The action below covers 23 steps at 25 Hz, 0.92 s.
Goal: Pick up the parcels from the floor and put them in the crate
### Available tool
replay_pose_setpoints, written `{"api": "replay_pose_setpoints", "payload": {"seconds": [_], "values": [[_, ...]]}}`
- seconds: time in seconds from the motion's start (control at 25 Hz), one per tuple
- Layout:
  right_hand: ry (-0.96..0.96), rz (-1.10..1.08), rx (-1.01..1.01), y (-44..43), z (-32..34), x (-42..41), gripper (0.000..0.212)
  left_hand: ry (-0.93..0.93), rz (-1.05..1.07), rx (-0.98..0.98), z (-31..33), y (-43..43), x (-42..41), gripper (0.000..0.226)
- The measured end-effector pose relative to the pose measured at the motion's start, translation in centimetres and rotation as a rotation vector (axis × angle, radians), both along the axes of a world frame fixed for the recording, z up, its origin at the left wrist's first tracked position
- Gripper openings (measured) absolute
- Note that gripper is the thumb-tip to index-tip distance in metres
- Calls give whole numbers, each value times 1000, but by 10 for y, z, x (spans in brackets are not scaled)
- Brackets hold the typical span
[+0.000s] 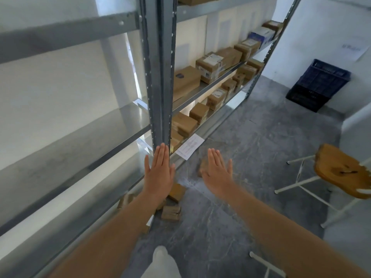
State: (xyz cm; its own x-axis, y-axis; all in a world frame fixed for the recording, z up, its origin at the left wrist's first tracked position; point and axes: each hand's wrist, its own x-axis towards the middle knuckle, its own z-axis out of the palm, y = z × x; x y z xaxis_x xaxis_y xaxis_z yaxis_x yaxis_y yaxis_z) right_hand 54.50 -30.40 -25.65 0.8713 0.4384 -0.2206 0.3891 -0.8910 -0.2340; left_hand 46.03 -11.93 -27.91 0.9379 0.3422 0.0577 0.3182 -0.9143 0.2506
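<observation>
Currently I hold both the left hand (159, 175) and right hand (217, 173) flat, each grip wide and empty. Parcels (170, 212) lie on the floor by the shelf's foot; the crate (319, 85), far corner, awaits them.

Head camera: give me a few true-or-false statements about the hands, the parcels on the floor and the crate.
1. Both hands are empty, with flat, open palms. True: the left hand and right hand hold nothing.
2. The blue crate stands against the far wall. True.
3. The floor is cleared of parcels. False: several parcels lie on the floor by the foot of the shelf post.
4. The stool stands left of the hands. False: it stands to their right.
5. The right-hand shelves are bare. False: they hold many boxes.
</observation>
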Motion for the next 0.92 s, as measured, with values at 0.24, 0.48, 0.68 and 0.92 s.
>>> {"api": "replay_pose_setpoints", "payload": {"seconds": [0.24, 0.48, 0.68, 0.92], "values": [[91, -57, -68, 26, -39, 38, 71, 55, 11, -97, -46, 23, 41, 61], [252, 17, -200, 31, -91, 29, 70, 193, 180, -224, -124, 15, 17, 58], [365, 84, -221, 30, -151, 42, 68, 337, 324, -336, -195, -16, -8, 59], [450, 198, -228, 44, -258, 67, 67, 307, 496, -446, -281, -31, 17, 57]]}}
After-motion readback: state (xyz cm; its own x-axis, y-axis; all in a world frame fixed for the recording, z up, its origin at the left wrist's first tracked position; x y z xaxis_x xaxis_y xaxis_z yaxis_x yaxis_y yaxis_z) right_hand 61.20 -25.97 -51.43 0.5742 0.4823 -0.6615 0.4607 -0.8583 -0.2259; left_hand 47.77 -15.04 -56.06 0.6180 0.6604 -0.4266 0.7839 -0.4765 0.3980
